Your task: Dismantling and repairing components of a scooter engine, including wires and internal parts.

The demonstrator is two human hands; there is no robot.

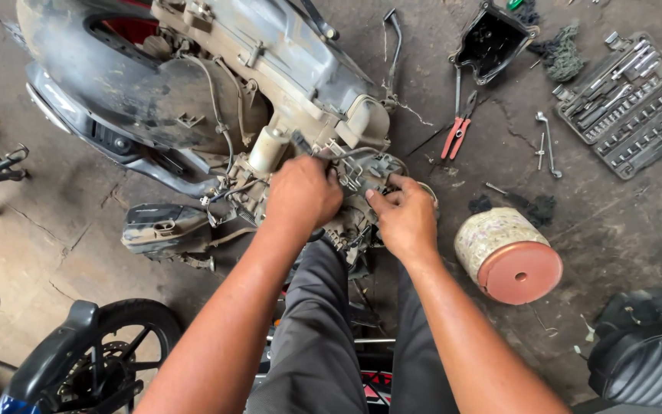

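Observation:
A dirty scooter engine and rear body point(254, 84) lies tipped on a concrete floor in the head view. My left hand point(303, 195) is closed over a metal part on the engine's near side, next to a cream-coloured cylinder point(268, 147). My right hand point(405, 217) pinches a small grey carburettor-like part point(373, 170) with fingers and thumb. Both hands touch the same cluster of hoses and fittings. What lies under my left palm is hidden.
Red-handled pliers point(456, 132), a loose wrench point(547, 142) and an open socket set case point(631, 105) lie at the right. A black plastic cover point(492, 40) sits at the top. A round tin with a reddish lid point(511, 257) stands beside my right hand. A motorcycle wheel point(109, 353) is at bottom left.

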